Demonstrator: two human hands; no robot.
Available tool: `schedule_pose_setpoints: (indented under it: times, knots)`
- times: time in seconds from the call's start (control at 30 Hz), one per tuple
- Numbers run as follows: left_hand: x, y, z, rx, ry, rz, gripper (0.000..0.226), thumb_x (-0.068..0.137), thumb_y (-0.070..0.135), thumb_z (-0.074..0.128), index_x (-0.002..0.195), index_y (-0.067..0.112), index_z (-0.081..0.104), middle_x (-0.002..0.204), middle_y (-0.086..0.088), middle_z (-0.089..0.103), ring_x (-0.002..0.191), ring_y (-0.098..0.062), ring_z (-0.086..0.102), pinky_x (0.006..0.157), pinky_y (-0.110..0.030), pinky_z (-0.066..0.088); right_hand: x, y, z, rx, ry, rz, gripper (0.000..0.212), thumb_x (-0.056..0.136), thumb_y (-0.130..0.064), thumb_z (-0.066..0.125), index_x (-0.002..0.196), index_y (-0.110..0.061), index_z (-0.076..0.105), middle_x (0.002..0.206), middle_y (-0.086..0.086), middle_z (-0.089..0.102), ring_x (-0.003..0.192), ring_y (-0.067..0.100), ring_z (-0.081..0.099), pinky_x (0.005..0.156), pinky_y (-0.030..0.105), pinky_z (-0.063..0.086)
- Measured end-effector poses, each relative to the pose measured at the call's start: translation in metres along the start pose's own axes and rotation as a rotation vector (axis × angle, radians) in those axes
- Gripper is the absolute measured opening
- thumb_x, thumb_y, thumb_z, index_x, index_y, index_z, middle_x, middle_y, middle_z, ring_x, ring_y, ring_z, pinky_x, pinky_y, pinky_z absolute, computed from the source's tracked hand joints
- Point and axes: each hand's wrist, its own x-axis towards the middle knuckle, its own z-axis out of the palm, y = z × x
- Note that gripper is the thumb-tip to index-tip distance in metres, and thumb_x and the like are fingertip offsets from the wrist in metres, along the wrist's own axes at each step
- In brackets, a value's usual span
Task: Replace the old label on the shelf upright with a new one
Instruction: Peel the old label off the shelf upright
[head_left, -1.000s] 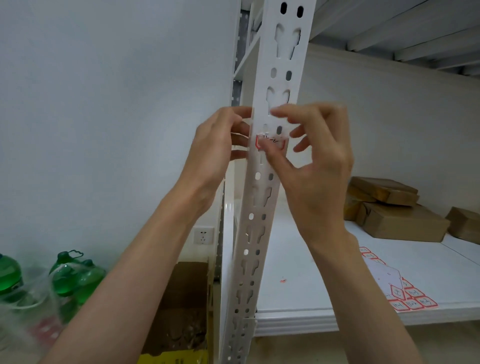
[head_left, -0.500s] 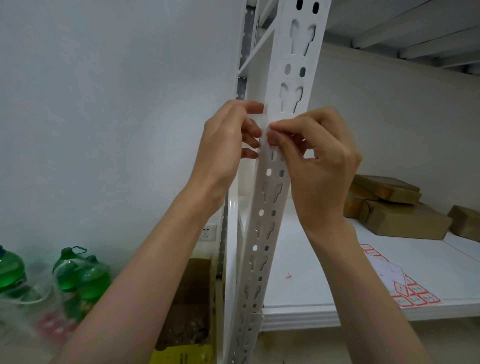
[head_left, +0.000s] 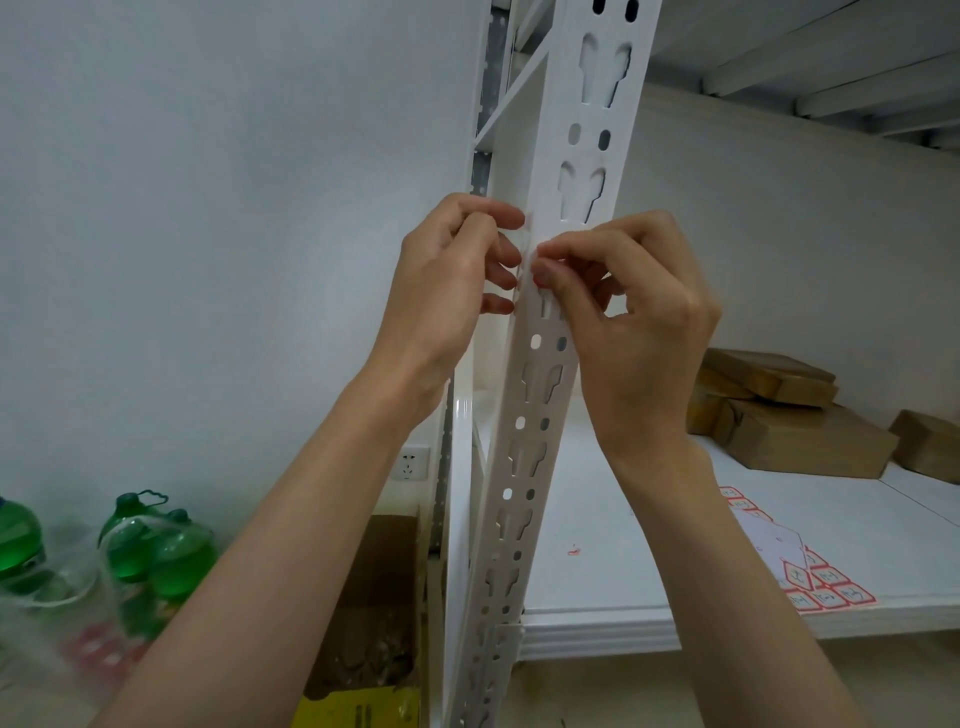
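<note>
**Label hidden under your fingertips on the upright**

Label itself barely shows: your right hand (head_left: 631, 312) pinches at the white, slotted shelf upright (head_left: 582, 171) about midway up, covering it. Your left hand (head_left: 449, 280) rests curled fingers on the upright's left edge; whether it grips anything, I cannot tell. A sheet of red-bordered labels (head_left: 810, 582) lies on the shelf (head_left: 597, 519) beside brown boxes (head_left: 800, 436).

I count two hands (head_left: 452, 280) (head_left: 639, 322), one shelf upright (head_left: 540, 395), three green bottles (head_left: 171, 556), three brown parcels (head_left: 800, 441), one label sheet (head_left: 800, 571), one wall socket (head_left: 413, 464), one open carton (head_left: 374, 613).
</note>
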Motion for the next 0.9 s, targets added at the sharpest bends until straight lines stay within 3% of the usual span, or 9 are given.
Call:
schedule_pose_setpoints:
  times: [0.1,0.27,0.57,0.77,0.9]
  knots:
    - [0.000,0.000,0.001,-0.005,0.001,0.001,0.029,0.099,0.006,0.037,0.102,0.014,0.065,0.086,-0.002,0.062,0.076,-0.009,0.060,0.072,-0.027,0.056,0.004,-0.004,0.000,-0.028,-0.043,0.033,0.009,0.090,-0.013,0.073,0.091,-0.004,0.074,0.092,0.010,0.064,0.085,0.001,0.050,0.075,0.003,0.044]
    - [-0.001,0.000,0.003,-0.030,0.006,-0.002,0.023,0.098,0.008,0.041,0.090,0.013,0.062,0.084,-0.002,0.060,0.074,-0.009,0.058,0.069,-0.027,0.053,0.002,-0.012,0.007,-0.120,-0.060,0.077,0.006,0.095,-0.014,0.066,0.094,-0.009,0.069,0.097,0.006,0.060,0.088,0.017,0.057,0.064,0.022,0.049]
    - [-0.001,-0.001,0.005,-0.048,0.020,0.001,0.014,0.098,0.009,0.045,0.088,0.011,0.053,0.080,-0.001,0.059,0.068,-0.009,0.056,0.065,-0.027,0.051,-0.003,-0.020,0.023,-0.233,0.007,0.104,0.017,0.097,-0.013,0.046,0.093,-0.006,0.061,0.097,0.011,0.056,0.086,0.021,0.051,0.058,0.017,0.038]
    - [0.004,-0.003,-0.001,0.086,0.028,0.142,0.010,0.099,0.009,0.053,0.093,0.015,0.059,0.082,0.003,0.063,0.069,-0.005,0.060,0.064,-0.020,0.052,0.006,-0.022,0.008,0.289,0.072,0.366,0.010,0.102,-0.007,0.050,0.094,-0.013,0.049,0.087,0.001,0.054,0.079,0.013,0.055,0.071,0.026,0.051]
    - [0.006,-0.004,-0.010,0.188,0.053,0.280,0.013,0.099,0.013,0.061,0.099,0.019,0.073,0.081,0.007,0.069,0.073,-0.007,0.066,0.068,-0.020,0.055,0.012,-0.019,-0.008,0.424,0.139,0.519,0.012,0.094,-0.014,0.066,0.090,-0.016,0.055,0.082,-0.006,0.058,0.076,0.010,0.059,0.074,0.032,0.056]
